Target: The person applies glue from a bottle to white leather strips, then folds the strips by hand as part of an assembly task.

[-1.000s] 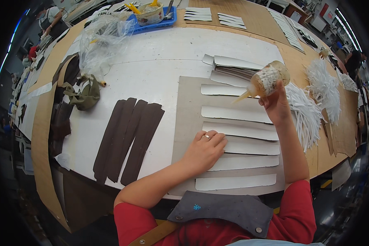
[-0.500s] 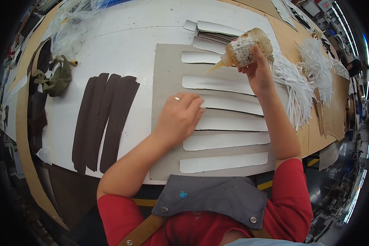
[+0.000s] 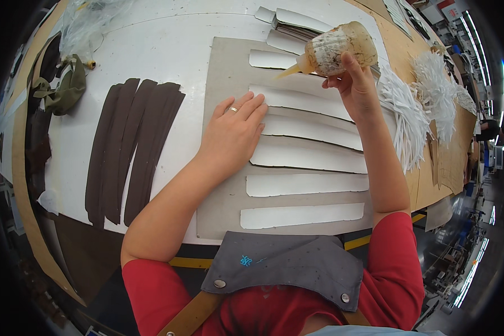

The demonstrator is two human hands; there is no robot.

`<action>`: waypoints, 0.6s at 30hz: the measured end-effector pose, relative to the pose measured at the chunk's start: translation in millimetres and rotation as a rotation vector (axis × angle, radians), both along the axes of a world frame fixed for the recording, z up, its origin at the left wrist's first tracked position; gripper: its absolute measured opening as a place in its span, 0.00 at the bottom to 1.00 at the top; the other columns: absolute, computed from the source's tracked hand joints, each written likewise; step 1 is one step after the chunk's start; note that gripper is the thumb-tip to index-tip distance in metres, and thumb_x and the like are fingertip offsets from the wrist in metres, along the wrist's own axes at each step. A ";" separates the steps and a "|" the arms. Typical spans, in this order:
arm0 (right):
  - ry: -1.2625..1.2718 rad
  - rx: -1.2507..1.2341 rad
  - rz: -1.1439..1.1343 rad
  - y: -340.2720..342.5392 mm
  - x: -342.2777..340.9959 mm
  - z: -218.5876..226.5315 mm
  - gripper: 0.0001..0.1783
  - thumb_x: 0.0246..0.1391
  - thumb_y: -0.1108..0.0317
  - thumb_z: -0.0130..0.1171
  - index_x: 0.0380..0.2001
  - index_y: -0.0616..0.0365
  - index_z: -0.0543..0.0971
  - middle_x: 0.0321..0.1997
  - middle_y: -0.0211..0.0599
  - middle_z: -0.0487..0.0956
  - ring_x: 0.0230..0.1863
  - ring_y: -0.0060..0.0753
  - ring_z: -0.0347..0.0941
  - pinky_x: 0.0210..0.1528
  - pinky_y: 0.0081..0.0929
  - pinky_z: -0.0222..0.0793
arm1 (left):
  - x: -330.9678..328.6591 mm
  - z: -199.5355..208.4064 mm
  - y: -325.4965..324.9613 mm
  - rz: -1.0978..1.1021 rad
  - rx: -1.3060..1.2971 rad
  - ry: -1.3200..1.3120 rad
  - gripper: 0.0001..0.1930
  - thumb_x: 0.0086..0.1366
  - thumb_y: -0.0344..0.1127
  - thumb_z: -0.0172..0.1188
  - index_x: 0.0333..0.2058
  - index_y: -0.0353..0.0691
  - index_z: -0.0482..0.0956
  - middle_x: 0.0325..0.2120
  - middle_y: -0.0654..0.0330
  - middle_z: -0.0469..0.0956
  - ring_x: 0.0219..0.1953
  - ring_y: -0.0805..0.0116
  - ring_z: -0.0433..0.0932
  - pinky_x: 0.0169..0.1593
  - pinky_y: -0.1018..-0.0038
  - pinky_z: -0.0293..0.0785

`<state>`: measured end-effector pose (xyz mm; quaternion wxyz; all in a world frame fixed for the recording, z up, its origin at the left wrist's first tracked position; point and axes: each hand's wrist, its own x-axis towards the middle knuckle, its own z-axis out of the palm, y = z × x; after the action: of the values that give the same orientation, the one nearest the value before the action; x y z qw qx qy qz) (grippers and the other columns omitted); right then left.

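Note:
My right hand [image 3: 353,87] is closed round a squeeze bottle [image 3: 341,49], yellowish and stained, with a pale wrapping. Its tapered nozzle points left and down, above the far white strips. Several long white strips [image 3: 305,216] lie in a row on a grey board [image 3: 221,61], each running left to right. With its fingers stretched out, my left hand [image 3: 234,126] rests at the left end of the second white strip [image 3: 302,101] from the board's far side. The fingertips appear to touch that end. My right forearm covers the right ends of some strips.
Dark brown strips [image 3: 143,145] lie left of the board. Beyond the board is a stack of strips [image 3: 294,28]. White shredded strips [image 3: 400,112] are piled at the right. An olive cloth [image 3: 64,92] and clear plastic [image 3: 89,28] lie at the far left.
My left hand has moved from the third strip to the left end of the second, and its fingers have straightened. The bottle stays in my right hand, its nozzle tilted much as before.

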<state>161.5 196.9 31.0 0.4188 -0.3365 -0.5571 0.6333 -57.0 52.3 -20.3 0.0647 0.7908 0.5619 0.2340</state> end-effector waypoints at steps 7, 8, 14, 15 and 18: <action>-0.049 0.000 -0.054 4.3 -7.8 -1.3 0.28 0.55 0.47 0.61 0.49 0.57 0.69 0.39 0.33 0.77 0.34 0.25 0.76 0.28 0.25 0.75 | 0.8 -0.4 0.8 0.005 0.008 -0.046 0.15 0.64 0.30 0.52 0.50 0.36 0.72 0.54 0.55 0.71 0.60 0.60 0.67 0.63 0.61 0.57; -0.059 0.022 -0.090 3.5 -11.0 -1.1 0.30 0.55 0.45 0.61 0.49 0.58 0.69 0.39 0.35 0.78 0.32 0.24 0.76 0.28 0.25 0.76 | 0.8 -1.1 0.9 0.010 0.022 -0.060 0.15 0.64 0.29 0.52 0.50 0.36 0.72 0.54 0.55 0.71 0.59 0.60 0.67 0.63 0.61 0.58; -0.106 0.097 -0.069 4.3 -20.3 1.2 0.30 0.56 0.46 0.60 0.50 0.57 0.68 0.42 0.35 0.76 0.36 0.26 0.77 0.28 0.25 0.75 | -2.1 -3.8 5.2 0.016 0.056 -0.129 0.14 0.62 0.25 0.53 0.48 0.36 0.72 0.51 0.55 0.73 0.54 0.59 0.71 0.58 0.63 0.63; -0.122 0.127 -0.069 4.7 -23.1 0.7 0.30 0.56 0.45 0.60 0.51 0.57 0.68 0.44 0.36 0.75 0.37 0.26 0.77 0.28 0.26 0.76 | -2.7 -4.6 5.4 0.019 0.052 -0.131 0.14 0.62 0.25 0.53 0.48 0.36 0.72 0.51 0.55 0.73 0.54 0.59 0.71 0.58 0.63 0.63; -0.117 0.131 -0.006 9.1 -22.3 0.5 0.33 0.54 0.50 0.64 0.54 0.59 0.66 0.49 0.38 0.74 0.44 0.30 0.76 0.38 0.29 0.76 | -2.4 -5.1 5.2 0.020 0.069 -0.131 0.14 0.61 0.25 0.54 0.47 0.37 0.73 0.50 0.56 0.73 0.53 0.59 0.72 0.57 0.63 0.64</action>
<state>139.2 206.0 31.4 0.4086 -0.3464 -0.6199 0.5734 -59.3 57.4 -25.3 0.0716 0.7700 0.5557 0.3051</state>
